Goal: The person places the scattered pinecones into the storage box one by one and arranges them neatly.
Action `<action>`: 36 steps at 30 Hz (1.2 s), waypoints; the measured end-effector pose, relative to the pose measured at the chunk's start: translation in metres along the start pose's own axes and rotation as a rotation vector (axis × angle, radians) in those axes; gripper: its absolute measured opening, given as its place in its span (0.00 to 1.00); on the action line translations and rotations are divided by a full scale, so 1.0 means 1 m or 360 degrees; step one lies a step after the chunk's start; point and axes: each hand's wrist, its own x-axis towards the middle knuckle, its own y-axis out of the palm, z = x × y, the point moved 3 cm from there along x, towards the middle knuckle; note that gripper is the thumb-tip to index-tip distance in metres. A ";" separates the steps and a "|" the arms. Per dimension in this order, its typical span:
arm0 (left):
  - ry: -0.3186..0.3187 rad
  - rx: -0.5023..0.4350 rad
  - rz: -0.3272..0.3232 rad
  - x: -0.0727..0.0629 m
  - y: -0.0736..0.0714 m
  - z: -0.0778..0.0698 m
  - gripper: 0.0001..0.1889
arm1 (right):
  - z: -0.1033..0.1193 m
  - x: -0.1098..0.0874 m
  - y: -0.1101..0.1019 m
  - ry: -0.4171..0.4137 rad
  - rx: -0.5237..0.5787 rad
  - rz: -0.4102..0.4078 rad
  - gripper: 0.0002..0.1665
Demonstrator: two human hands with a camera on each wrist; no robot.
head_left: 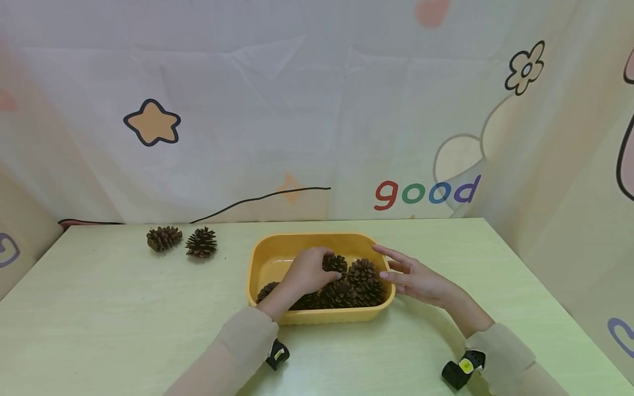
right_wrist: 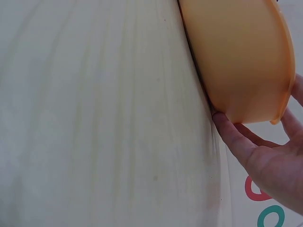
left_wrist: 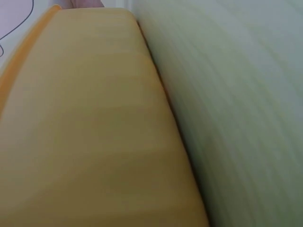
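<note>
A yellow plastic basin (head_left: pixel 317 315) stands on the table, with several brown pine cones (head_left: pixel 364 272) in its front and right part. My left hand (head_left: pixel 308 273) reaches over the basin's front rim and pinches a pine cone (head_left: pixel 335 264) between thumb and fingers. At the basin's right end is my right hand (head_left: pixel 418 279), fingers spread and fairly straight against the rim and outer wall. In the right wrist view its fingertips touch the low edge of the basin (right_wrist: pixel 241 61). Only the basin's outer side (left_wrist: pixel 94 118) fills the left wrist view, so the left hand's grip is hidden there.
Two pine cones lie outside the basin at the back left, one on its side (head_left: pixel 164 238) and one beside it (head_left: pixel 201 242). A printed curtain (head_left: pixel 257 121) hangs behind the pale green table (head_left: pixel 124 319) and along its sides.
</note>
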 end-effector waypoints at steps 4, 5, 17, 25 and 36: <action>-0.0023 -0.0012 0.0038 0.002 0.001 -0.001 0.25 | -0.002 0.001 -0.001 -0.0001 0.0003 0.0007 0.41; -0.0023 -0.0010 0.0042 0.002 0.001 -0.001 0.25 | -0.002 0.000 -0.001 -0.0003 0.0002 0.0010 0.41; 0.0008 -0.0013 0.0094 0.002 0.001 -0.002 0.26 | 0.000 0.000 0.000 0.0001 0.0003 0.0000 0.41; -0.0010 -0.0043 0.0117 -0.002 -0.001 -0.001 0.28 | -0.001 0.000 0.000 0.0011 -0.0013 -0.0003 0.41; 0.0037 -0.0038 0.0045 -0.010 -0.012 0.002 0.28 | -0.001 0.000 -0.001 -0.0010 -0.0032 0.0006 0.42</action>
